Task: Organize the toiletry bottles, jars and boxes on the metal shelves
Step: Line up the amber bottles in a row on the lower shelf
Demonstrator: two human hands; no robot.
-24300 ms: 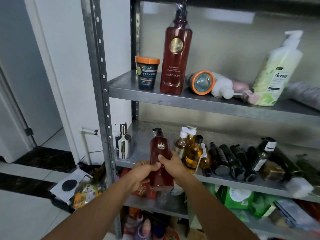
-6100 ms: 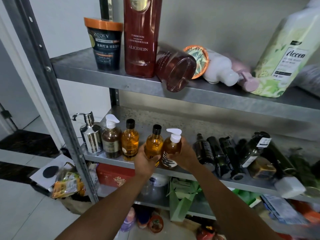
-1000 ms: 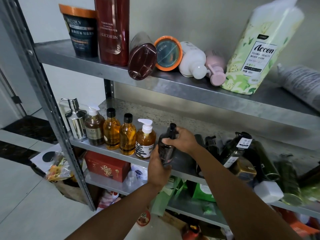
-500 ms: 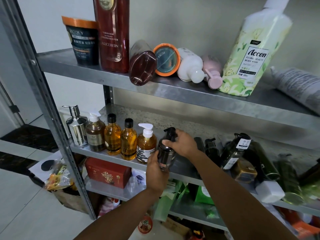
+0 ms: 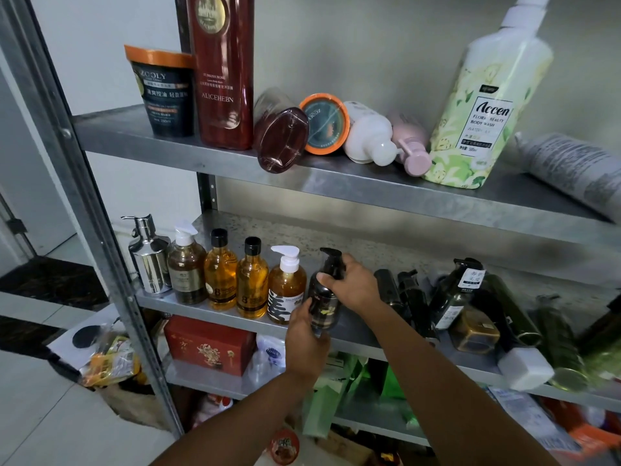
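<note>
The right hand [image 5: 353,284] reaches from above, fingers curled round the neck of the dark pump bottle [image 5: 324,304]; the left hand [image 5: 307,344] grips its base. The bottle is upright on the middle shelf [image 5: 336,237], just beside the amber pump bottle [image 5: 287,290].

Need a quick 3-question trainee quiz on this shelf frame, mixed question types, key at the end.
1. True or false: the left hand and the right hand both hold the dark pump bottle.
2. Which item stands directly left of that bottle on the middle shelf?
A. chrome dispenser
B. amber bottle with white pump
C. red box
3. On the upper shelf, is the orange-rimmed jar facing the camera upright or on its side?

Key: 1 true; 2 B; 3 on its side.
</note>
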